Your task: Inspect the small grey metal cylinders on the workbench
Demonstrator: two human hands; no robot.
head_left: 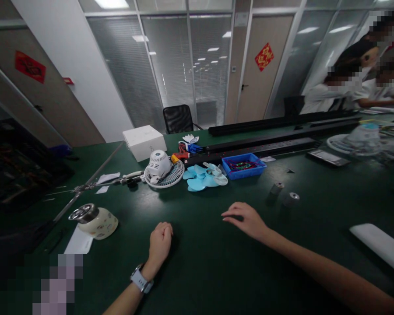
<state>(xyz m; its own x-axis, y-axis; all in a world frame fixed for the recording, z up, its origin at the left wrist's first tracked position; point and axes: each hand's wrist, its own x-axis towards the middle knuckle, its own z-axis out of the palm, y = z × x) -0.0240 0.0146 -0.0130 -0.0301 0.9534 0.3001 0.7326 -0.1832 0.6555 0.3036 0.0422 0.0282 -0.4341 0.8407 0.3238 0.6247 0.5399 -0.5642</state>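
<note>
My left hand (160,244), with a watch (142,280) on the wrist, rests on the green table in a loose fist; nothing shows in it. My right hand (248,221) is held over the table with a gap between thumb and fingers, holding nothing. Beyond my hands lie light-blue fan blades (200,178) and a white fan motor housing (159,164) on its round grille (170,179). A blue tray (244,175) of coloured wires sits behind my right hand. Two metal cylinders (277,188) stand to its right.
A cream bottle (100,224) with a metal lid is at the left. Farther back are a white box (146,142), an orange power drill (183,153), gloves (191,139) and long black rails (265,146). A white bar (381,245) lies at the right. Other people (325,96) sit at the far right.
</note>
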